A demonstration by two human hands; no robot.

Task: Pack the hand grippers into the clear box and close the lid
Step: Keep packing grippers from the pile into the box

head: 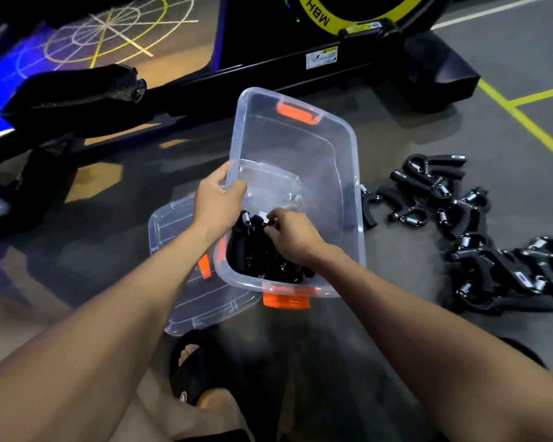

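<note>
While left hand (217, 199) grips box (339, 148), right hand (292, 236) inside

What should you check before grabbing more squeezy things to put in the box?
1. Clear box held steady: ok, left hand grips its rim.
2. Room left inside: ok, far half bare.
3. Right hand free: cannot tell, fingers down among the packed grippers.
4. More to pack: ok, pile of hand grippers on the floor at right.
5. Lid nearby: ok, beside and partly under the box.
</note>
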